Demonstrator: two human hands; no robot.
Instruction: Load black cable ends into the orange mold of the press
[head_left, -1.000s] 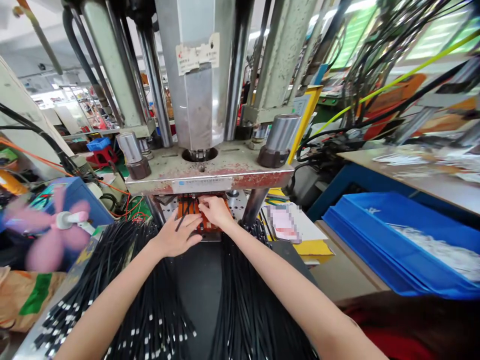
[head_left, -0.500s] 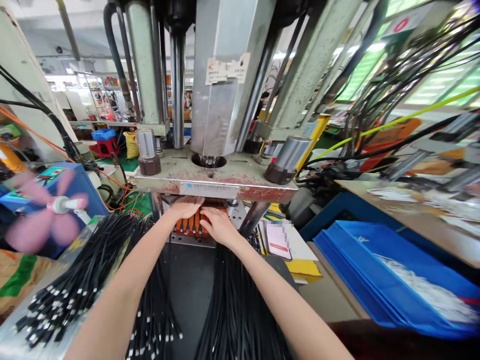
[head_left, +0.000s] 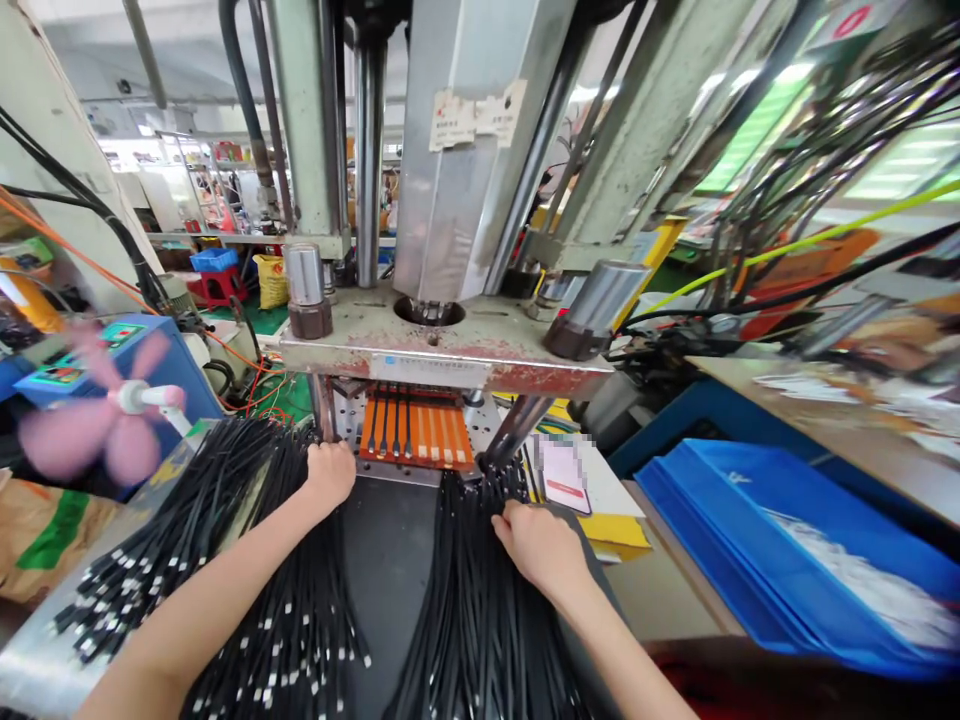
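Left hand (head_left: 331,476): your fingers curl inward at the top of the left cables (head_left: 300,590), beside the press (head_left: 442,342) post; whether they grasp one cannot be told.
Right hand (head_left: 544,545): your fingers bend over the right cables (head_left: 480,600), grip hidden.
Mould (head_left: 416,430): one, orange, under the press plate, with four black cables (head_left: 396,430) at left and four pale slots (head_left: 442,438) at right.
Cable spreads: two (too many strands to count), flanking one black mat (head_left: 382,590).
Fan (head_left: 133,398): one, pink.

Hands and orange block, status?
Left hand at left cable pile; right hand at right bundle. Orange block: black cables across left half. Press plate overhangs it.
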